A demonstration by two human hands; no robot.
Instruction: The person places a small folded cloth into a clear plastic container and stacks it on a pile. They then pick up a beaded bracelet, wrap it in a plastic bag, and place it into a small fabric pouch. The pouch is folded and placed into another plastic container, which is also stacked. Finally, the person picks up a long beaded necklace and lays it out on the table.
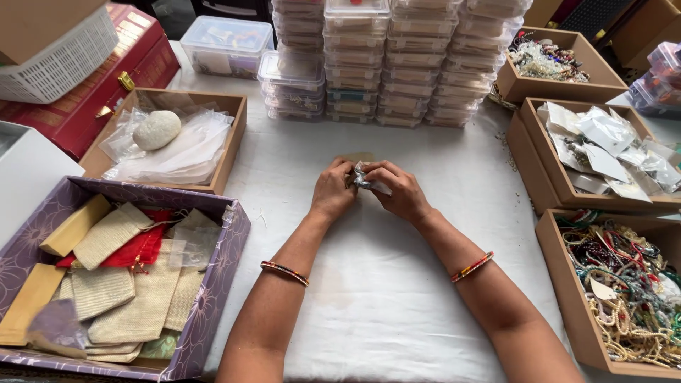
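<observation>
Plastic packet (370,180) — light, crinkly, slippery — pinched at its edges between my left hand (333,191) and right hand (401,191).

White-clothed table (383,298) in even, soft light.

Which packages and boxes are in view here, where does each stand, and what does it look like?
Small clear packet: held by left hand and right hand.
Clear lidded tubs: stacked at back.
Purple box: near left, holding cloth pouches.
Red case: far left.
Brown tray: near right, holding beads.
</observation>
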